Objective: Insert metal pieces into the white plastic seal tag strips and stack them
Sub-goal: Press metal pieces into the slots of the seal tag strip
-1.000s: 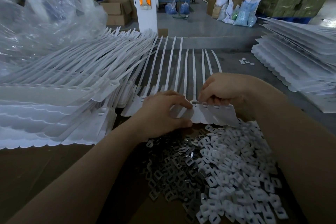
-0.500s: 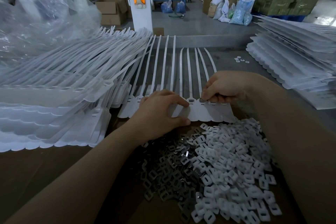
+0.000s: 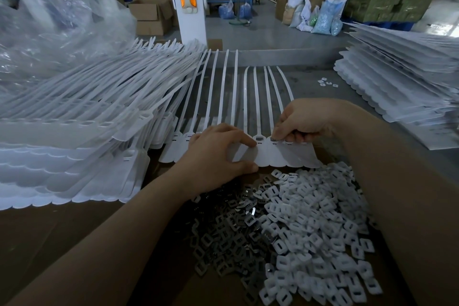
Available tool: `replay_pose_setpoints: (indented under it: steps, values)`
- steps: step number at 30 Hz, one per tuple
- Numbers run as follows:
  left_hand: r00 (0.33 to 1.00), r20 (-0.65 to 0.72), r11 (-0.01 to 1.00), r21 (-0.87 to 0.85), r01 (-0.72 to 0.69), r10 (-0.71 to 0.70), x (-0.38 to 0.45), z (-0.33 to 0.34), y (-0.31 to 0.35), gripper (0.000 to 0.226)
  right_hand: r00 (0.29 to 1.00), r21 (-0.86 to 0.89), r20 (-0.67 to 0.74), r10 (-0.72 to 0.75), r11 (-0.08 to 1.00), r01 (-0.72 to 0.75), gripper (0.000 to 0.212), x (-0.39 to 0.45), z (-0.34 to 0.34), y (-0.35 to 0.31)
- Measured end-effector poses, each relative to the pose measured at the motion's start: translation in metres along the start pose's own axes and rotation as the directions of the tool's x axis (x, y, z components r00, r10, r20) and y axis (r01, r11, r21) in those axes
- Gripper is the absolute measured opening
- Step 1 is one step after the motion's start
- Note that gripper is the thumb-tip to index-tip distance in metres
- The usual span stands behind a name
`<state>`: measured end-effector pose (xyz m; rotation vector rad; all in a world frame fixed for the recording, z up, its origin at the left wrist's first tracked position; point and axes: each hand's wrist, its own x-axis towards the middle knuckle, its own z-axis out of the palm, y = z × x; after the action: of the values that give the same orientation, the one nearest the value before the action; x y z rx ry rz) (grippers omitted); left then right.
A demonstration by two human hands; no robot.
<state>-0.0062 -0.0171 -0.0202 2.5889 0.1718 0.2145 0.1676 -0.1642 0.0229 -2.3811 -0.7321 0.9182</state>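
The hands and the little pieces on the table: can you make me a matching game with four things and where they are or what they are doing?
Things:
1. left hand
2. right hand
3. metal pieces
4. white plastic pieces

Places or states:
A. shiny grey heap, nearer the left arm
B. fingertips pressing at a slot on the strip
C. pale heap, nearer the right arm
D. holding the flat tag end of the strip

Pairs: 1-D, 2-B, 3-A, 4-C
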Motion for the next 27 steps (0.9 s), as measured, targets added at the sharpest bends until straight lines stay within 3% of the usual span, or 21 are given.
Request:
replay_pose_setpoints:
  steps: [19,23,27]
  values:
    - [1.000,0.016,1.000,-0.016,0.000,0.000,-0.001,-0.004,0.004,0.040,0.996,0.060,-0.075,0.037,0.998,-0.032,0.025,-0.001,0.004,0.000]
    - [0.984,-0.085,0.987,-0.039,-0.157,0.154,-0.003,-0.003,0.016,0.025,0.995,0.057,-0.087,0.042,0.998,-0.037,0.028,-0.003,0.006,-0.002]
    - [0.940,0.022,0.940,-0.038,-0.338,0.339,-0.010,0.000,0.032,0.019,0.993,0.037,-0.113,0.040,0.999,-0.036,0.029,-0.003,0.007,-0.002]
